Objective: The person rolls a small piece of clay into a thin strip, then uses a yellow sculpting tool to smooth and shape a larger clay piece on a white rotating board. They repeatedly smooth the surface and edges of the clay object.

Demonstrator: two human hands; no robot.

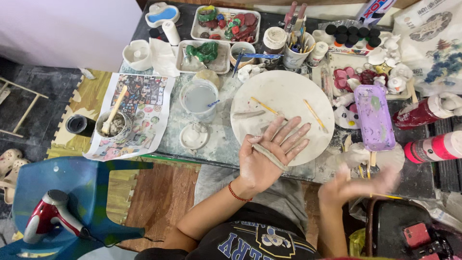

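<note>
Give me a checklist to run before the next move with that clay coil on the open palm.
1. Clay coil rests across the left hand, palm up, fingers spread: ok.
2. Coil in one piece, no visible break: ok.
3. Right hand free of tools: cannot tell, it is motion-blurred.
4. Round board has bare space beside the two wooden sticks and another clay strip: ok.
5. Water cup stands upright, left of the board: ok.
6. Purple tray lies apart from the left hand: ok.
</note>
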